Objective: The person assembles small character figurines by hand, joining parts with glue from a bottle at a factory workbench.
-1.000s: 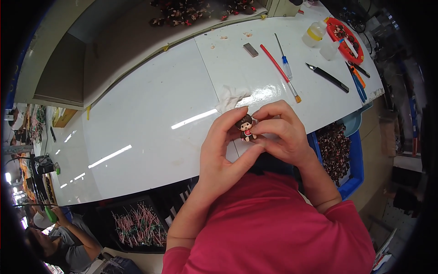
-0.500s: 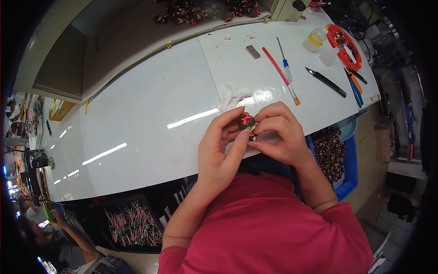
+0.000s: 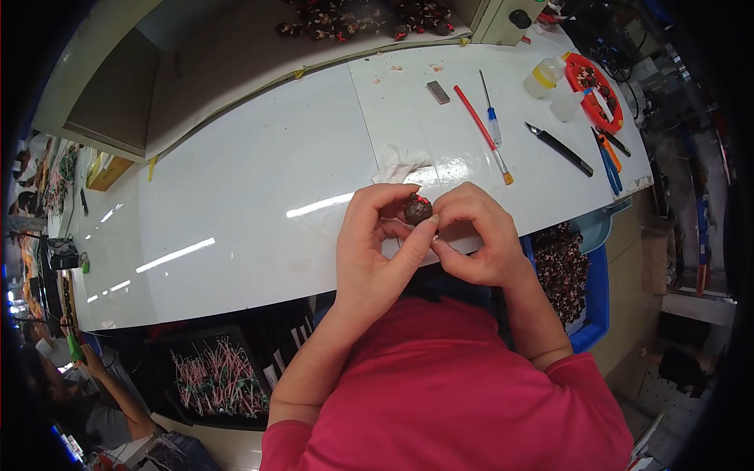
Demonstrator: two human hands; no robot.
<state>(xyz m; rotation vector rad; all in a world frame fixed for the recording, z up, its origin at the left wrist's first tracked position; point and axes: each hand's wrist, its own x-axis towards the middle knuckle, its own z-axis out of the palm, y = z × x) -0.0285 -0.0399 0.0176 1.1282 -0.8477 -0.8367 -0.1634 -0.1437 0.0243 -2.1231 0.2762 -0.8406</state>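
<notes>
A small figurine [image 3: 419,209] with a round, dark brown head and a bit of red on top is held between my two hands, just above the table's near edge. My left hand [image 3: 371,247] is closed around its head, thumb in front and fingers behind. The thumb and forefinger of my right hand [image 3: 483,239] pinch at its lower right side, where a small pale part shows. The fingers hide most of the figurine's body. Just beyond my hands lies a crumpled white cloth [image 3: 403,163].
On the table lie a red-handled brush [image 3: 477,122], a screwdriver [image 3: 493,125], a craft knife [image 3: 559,147], pliers [image 3: 609,166] and a grey metal block [image 3: 437,93]. Bottles [image 3: 543,77] stand by a red basket [image 3: 617,119]. A blue bin [image 3: 598,306] sits right; a co-worker [image 3: 110,392] is lower left.
The figurine has been turned in my fingers: its red bow faced up at me before, and now the plain brown of the head shows. My right hand has shifted slightly.
</notes>
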